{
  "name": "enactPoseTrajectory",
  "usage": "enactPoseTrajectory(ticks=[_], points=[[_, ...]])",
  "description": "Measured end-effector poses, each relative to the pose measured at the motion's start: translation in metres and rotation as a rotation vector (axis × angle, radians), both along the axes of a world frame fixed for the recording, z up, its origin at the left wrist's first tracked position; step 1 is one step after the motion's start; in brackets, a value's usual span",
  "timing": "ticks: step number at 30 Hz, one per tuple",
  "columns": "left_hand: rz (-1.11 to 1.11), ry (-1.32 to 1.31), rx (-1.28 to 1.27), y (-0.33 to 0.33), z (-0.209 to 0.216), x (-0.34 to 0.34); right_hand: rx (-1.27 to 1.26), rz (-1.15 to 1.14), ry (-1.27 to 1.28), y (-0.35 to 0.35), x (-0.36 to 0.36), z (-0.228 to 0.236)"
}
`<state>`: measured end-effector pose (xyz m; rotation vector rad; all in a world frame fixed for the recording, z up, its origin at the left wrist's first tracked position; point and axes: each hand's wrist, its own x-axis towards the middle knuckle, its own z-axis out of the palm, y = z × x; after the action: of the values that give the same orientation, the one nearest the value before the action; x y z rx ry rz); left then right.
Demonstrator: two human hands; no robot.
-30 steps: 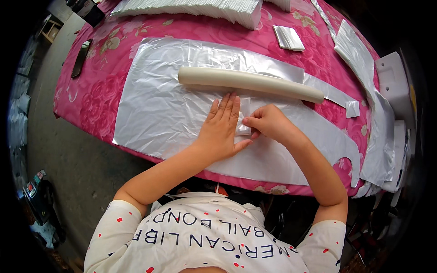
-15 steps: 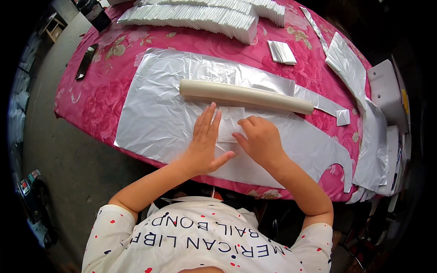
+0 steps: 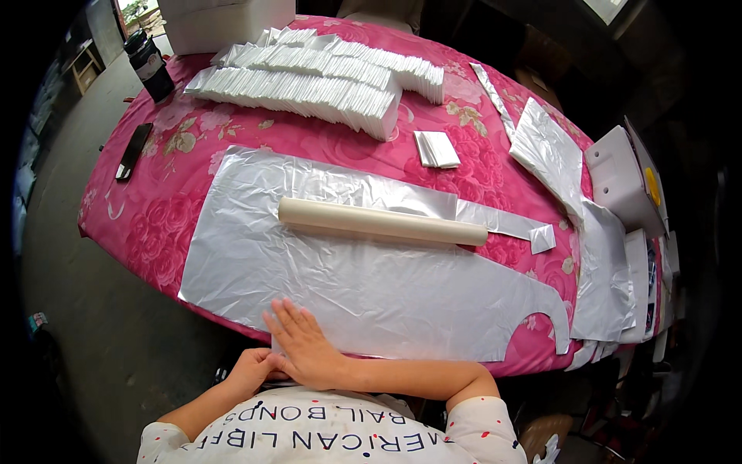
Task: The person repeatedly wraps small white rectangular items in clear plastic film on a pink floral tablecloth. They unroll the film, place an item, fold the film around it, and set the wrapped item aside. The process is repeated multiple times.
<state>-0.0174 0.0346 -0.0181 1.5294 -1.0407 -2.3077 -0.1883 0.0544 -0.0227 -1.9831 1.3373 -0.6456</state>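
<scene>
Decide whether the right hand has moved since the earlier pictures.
Yes. Against the pale tube, the right hand has shifted left and down the picture, farther from it.

I watched through the left one of two fisheye cameras worn side by side on the person's head. It looked forward and steeply down, with the shirt [image 3: 332, 421] close beneath it along the bottom edge, and the left hand [image 3: 251, 373] and right hand [image 3: 305, 348] just beyond. The table [image 3: 154, 240] spread across the middle, its far end well off near the top. Edges bowed toward a dark, rounded rim.
</scene>
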Motion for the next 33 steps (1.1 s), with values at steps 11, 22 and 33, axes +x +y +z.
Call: enactPoseTrajectory(ticks=[11, 22, 33], points=[[-0.385, -0.195, -1.148, -0.044, 0.047, -0.02, -0.241, 0.024, -0.054, -0.058, -0.125, 0.054], [-0.527, -0.114, -1.257, -0.048, 0.048, -0.049, -0.077, -1.098, 0.178, -0.176, -0.352, 0.013], [-0.541, 0.005, -1.358, -0.05, 0.04, -0.063, -0.281, -0.583, 0.299, -0.07, -0.28, 0.043]])
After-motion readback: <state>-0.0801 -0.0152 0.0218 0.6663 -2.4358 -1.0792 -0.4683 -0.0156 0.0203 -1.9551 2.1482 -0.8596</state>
